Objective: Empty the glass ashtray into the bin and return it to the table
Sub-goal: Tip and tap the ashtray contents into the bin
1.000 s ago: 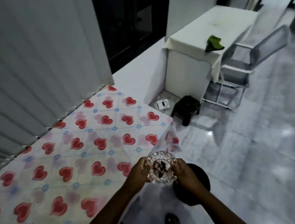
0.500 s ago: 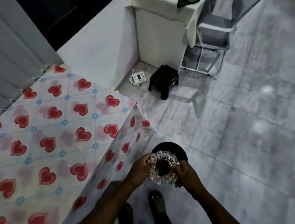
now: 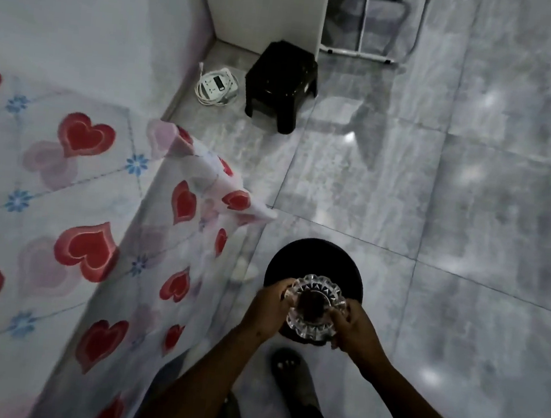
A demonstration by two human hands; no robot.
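Both hands (image 3: 268, 307) hold glass ashtray (image 3: 314, 311) over bin (image 3: 316, 258), seemingly full.

No readable text, labels, brands or numbers anywhere. White power strip (image 3: 216, 86) on the floor has a small dark panel, too blurred to read. Cloth on the tabletop (image 3: 64, 184) carries only heart and flower prints.

Glass ashtray (image 3: 315, 311): round, clear cut glass with a scalloped, faceted rim; held roughly level, opening upward, with a dark heap of ash and butts in its bowl; positioned directly above the bin's near edge. Bin (image 3: 315, 265): round, black, standing upright on the grey tiled floor just beside the table's corner; interior too dark to read. Table (image 3: 73, 192): covered by a white cloth printed with red hearts and small blue flowers, its corner drooping toward the floor.
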